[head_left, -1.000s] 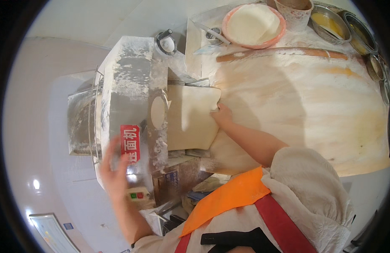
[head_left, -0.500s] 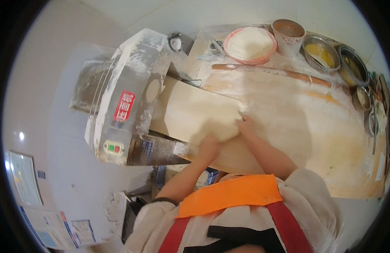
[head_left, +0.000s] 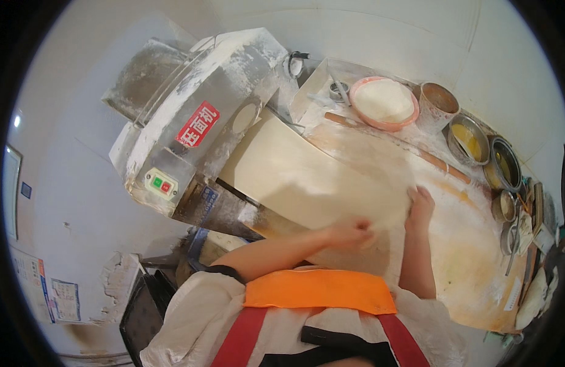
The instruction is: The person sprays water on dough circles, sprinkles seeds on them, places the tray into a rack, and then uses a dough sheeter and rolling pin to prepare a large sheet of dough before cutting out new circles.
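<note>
A wide, pale dough sheet (head_left: pixel 307 174) stretches rightward from the dough rolling machine (head_left: pixel 233 101) over the floury work board. My right hand (head_left: pixel 420 207) is closed on the sheet's right end, fingers curled at its edge. My left hand (head_left: pixel 352 233), slightly blurred, is closed at the sheet's near right corner, thumb on top. The machine has a grey, flour-dusted housing with a red label and a small panel with a green and a red button (head_left: pixel 161 183). Where the sheet meets the rollers is hidden under the housing.
A long wooden rolling pin (head_left: pixel 398 147) lies across the board's (head_left: pixel 472 244) far side. Behind it stand a pink bowl of flour (head_left: pixel 385 101), a floury bucket (head_left: pixel 438 104) and metal pots with yellow liquid (head_left: pixel 469 140). Small pans and a ladle (head_left: pixel 510 238) line the right edge.
Both hands have moved right, drawing the dough's end farther from the machine; more of the sheet shows. The left hand now sits farther from the machine. The view has shifted and tilted.
</note>
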`<act>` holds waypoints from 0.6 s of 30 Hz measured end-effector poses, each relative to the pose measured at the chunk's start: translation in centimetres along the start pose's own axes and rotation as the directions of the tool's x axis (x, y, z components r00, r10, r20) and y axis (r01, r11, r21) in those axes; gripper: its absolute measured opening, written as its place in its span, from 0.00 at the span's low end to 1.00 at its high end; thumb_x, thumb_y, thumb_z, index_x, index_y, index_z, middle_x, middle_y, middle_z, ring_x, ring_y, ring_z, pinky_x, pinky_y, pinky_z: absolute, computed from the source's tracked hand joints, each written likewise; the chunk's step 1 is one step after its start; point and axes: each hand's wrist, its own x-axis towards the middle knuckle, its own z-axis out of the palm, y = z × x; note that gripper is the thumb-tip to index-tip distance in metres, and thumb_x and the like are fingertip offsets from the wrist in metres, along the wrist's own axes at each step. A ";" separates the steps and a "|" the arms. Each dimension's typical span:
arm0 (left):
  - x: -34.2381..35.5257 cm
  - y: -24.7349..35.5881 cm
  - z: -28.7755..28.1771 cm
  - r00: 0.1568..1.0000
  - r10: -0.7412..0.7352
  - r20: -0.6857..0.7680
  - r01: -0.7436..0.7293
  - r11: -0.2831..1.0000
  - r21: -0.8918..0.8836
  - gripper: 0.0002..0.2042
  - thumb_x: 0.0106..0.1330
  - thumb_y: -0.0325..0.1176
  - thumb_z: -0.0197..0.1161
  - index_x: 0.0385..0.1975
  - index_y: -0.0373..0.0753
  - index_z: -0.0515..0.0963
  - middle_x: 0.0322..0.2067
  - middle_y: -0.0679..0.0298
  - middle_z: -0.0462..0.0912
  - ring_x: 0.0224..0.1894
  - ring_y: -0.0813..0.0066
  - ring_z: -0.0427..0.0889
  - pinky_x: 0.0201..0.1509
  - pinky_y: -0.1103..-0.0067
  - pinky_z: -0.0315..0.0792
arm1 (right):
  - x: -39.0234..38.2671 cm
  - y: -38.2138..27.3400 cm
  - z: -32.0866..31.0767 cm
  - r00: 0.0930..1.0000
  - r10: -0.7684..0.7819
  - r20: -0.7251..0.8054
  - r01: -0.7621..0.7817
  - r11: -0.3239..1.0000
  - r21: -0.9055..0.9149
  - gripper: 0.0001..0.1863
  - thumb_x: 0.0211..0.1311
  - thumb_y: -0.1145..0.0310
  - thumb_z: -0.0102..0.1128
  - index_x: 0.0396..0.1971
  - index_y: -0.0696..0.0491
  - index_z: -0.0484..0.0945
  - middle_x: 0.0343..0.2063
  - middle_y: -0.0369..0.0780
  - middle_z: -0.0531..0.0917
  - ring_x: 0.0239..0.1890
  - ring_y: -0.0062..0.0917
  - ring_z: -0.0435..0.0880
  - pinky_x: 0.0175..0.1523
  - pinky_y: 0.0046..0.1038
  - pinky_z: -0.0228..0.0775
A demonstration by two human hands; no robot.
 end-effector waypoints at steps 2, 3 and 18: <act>-2.0 -3.3 -4.9 0.733 0.648 -0.206 -0.654 0.755 0.043 0.10 0.66 0.39 0.57 0.32 0.38 0.76 0.28 0.69 0.76 0.32 0.78 0.74 0.38 0.79 0.69 | 0.7 -2.8 7.2 0.977 -0.089 0.196 0.091 0.996 -0.001 0.15 0.52 0.68 0.63 0.39 0.61 0.79 0.34 0.37 0.81 0.32 0.19 0.76 0.39 0.20 0.68; -3.9 -3.8 -6.8 0.867 0.375 -0.330 -0.472 0.830 -0.297 0.08 0.66 0.38 0.58 0.35 0.40 0.77 0.28 0.71 0.76 0.32 0.82 0.73 0.37 0.82 0.68 | 1.0 -3.1 10.7 0.944 -0.081 0.320 0.085 0.996 0.000 0.17 0.53 0.67 0.64 0.40 0.61 0.79 0.37 0.38 0.81 0.35 0.20 0.77 0.41 0.20 0.68; -7.5 -17.0 -8.2 0.679 0.411 -0.608 0.364 0.530 0.765 0.35 0.53 0.51 0.66 0.56 0.34 0.68 0.56 0.52 0.71 0.60 0.52 0.68 0.59 0.70 0.67 | 4.9 12.1 20.9 0.928 0.192 0.320 -0.062 0.925 -0.375 0.33 0.48 0.73 0.63 0.58 0.52 0.65 0.38 0.44 0.81 0.36 0.32 0.82 0.30 0.32 0.74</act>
